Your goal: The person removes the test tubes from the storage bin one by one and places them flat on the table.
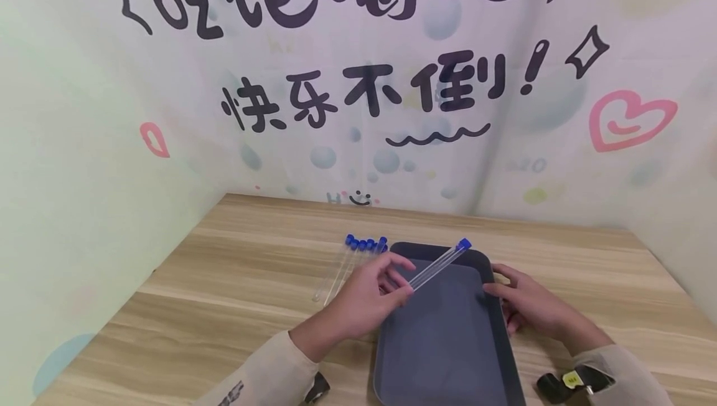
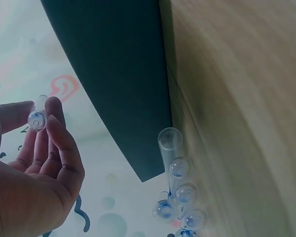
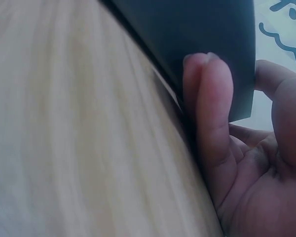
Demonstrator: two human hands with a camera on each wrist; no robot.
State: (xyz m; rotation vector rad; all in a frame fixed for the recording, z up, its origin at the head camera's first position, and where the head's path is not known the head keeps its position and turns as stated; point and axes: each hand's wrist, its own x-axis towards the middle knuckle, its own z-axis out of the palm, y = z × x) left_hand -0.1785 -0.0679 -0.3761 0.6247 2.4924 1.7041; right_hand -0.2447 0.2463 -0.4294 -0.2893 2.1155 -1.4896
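Between thumb and fingertips my left hand pinches a clear test tube with a blue cap, slanted up to the right over a dark grey tray. From the left wrist, the tube's rounded end faces the camera. My right hand grips the tray's right side, its thumb at the rim. In the right wrist view, fingers lie against the tray's outer wall. Left of the tray, several more blue-capped test tubes lie on the table, partly behind my left hand.
The wooden table extends to both sides of the tray. Behind it hangs a pale printed cloth with dark lettering. A black strap device sits at the right sleeve.
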